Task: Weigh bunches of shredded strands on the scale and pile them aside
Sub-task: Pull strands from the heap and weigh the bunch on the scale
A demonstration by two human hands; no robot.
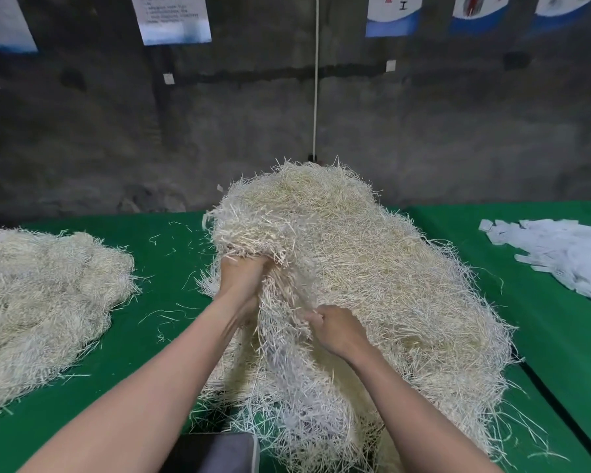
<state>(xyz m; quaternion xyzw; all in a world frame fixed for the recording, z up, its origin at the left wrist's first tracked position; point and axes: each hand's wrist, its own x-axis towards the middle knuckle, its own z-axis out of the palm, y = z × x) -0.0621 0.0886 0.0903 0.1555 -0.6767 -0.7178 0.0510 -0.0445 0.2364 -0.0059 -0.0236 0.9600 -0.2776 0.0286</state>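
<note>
At the bottom edge of the frame, just left of centre, a dark grey slab (215, 450) that is probably the scale pokes out from under the near fringe of the big heap (372, 268) of shredded strands. The step in hand looks like parting one bunch from that heap. To do it well, the lower hand should pin the mass down while the upper one draws its tuft straight up and away, so tangled strands slip free instead of dragging half the heap onto the green table cover (171, 302). Just above, the right hand (338, 331) is curled tight, its fingertips pinching strands at the heap's near left flank. Higher and to the left, the left hand (243, 279) grips upward, with its fingers buried and wrapped in the base of a raised bunch (253, 227) that fans out above the knuckles. At mid-left lies the side pile (41, 295), well apart from both hands. At upper right are white paper slips (560, 254).
</note>
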